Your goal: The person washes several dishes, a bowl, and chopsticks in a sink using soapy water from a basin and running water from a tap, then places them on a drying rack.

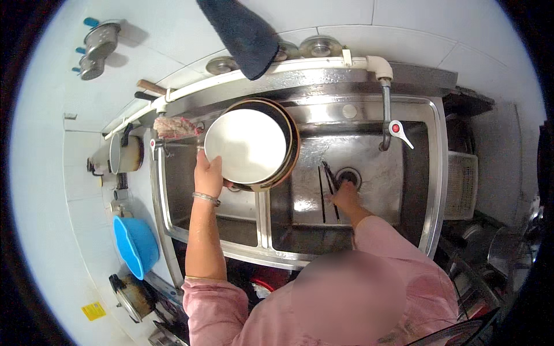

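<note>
My left hand [209, 176] grips the near left rim of a white bowl [246, 146], thumb over the edge. Below and behind it, stacked with it, is a dark bowl or pot [289, 129] with a gold-brown rim. The stack is over the divider [263, 220] of a double-basin stainless steel sink. Down in the right basin [368, 149], my right hand [347, 200] is beside the drain [349, 176], fingers at several dark chopsticks [321, 194]. Whether the fingers close on any of them is hidden.
Two lever taps [396, 128] [153, 145] hang from a white pipe [311, 64] along the back wall. A cloth [175, 127] lies by the left tap. To the left are a blue basin [138, 246] and pots [130, 152]; a white basket [461, 186] stands right.
</note>
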A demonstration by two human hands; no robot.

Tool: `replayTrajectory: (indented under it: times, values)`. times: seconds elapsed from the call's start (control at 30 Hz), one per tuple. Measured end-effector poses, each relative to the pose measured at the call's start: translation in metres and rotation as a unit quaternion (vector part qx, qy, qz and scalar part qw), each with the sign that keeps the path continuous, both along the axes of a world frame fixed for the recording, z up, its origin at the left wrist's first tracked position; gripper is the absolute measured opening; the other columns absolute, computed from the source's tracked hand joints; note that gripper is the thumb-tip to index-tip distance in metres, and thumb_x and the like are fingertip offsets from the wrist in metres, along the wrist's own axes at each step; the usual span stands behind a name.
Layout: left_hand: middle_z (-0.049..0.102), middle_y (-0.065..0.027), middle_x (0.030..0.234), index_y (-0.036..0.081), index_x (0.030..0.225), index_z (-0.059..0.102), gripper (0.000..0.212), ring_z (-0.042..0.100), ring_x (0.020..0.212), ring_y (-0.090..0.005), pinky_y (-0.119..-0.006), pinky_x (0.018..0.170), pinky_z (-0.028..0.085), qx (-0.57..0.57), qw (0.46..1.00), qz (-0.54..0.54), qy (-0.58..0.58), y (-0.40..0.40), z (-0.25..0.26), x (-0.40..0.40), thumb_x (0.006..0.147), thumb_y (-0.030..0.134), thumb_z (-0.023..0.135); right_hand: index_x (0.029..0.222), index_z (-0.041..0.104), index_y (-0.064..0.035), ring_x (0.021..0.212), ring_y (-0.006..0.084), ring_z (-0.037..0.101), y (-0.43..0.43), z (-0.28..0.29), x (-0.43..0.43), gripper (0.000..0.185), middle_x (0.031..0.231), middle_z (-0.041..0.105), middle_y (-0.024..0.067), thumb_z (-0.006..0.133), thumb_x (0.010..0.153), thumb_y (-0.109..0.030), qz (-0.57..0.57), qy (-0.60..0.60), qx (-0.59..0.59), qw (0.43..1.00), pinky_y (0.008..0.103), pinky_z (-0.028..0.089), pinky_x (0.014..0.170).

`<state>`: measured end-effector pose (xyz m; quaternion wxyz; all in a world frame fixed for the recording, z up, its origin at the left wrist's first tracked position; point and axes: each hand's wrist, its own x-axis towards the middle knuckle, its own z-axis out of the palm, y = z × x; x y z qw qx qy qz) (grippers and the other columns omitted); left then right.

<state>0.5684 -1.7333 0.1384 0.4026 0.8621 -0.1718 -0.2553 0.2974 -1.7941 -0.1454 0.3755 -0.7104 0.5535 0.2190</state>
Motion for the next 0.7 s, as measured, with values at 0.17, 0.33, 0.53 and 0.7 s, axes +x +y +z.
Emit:
replayTrajectory:
  times: [0.17,0.33,0.53,0.7]
  values:
    - [0.055,-0.0167,0.071,-0.002,0.105,0.04,0.03,0.058,0.056,-0.0243,-0.033,0.046,0.046,0.121,0.977,-0.065,-0.165,0.002,-0.022,0.017,0.077,0.008,0.046,0.117,0.038,-0.0006,0.107,0.0345,0.043,0.019,-0.04,0.016,0.076,0.109,0.046,0.0181,0.069,0.061,-0.043,0.024,-0.002,-0.053,0.998,0.0464,0.042,0.083]
    - [0.053,-0.0132,0.064,0.0,0.109,0.039,0.035,0.058,0.06,-0.024,-0.035,0.057,0.045,0.194,0.939,-0.115,-0.26,-0.008,-0.014,0.008,0.077,0.011,0.051,0.111,0.043,-0.0029,0.103,0.0326,0.045,0.038,-0.099,0.008,0.059,0.106,0.045,0.0166,0.064,0.068,-0.037,-0.041,-0.042,-0.082,0.995,0.0443,0.043,0.08]
    - [0.048,-0.008,0.058,-0.001,0.118,0.035,0.05,0.05,0.051,-0.0187,-0.03,0.05,0.043,0.128,0.944,-0.118,-0.28,0.011,-0.016,-0.009,0.075,0.009,0.058,0.11,0.041,0.0013,0.098,0.0337,0.046,0.044,-0.04,0.031,0.049,0.104,0.044,0.0196,0.057,0.072,-0.025,0.033,-0.013,-0.132,0.991,0.0447,0.04,0.082]
    - [0.049,-0.006,0.064,-0.002,0.116,0.038,0.048,0.048,0.052,-0.0138,-0.026,0.049,0.041,0.06,0.947,-0.12,-0.291,0.009,-0.012,-0.032,0.074,0.005,0.058,0.108,0.045,-0.0023,0.089,0.033,0.051,0.047,-0.113,0.016,0.037,0.1,0.048,0.018,0.053,0.078,-0.023,0.006,-0.003,-0.152,0.988,0.0426,0.043,0.076]
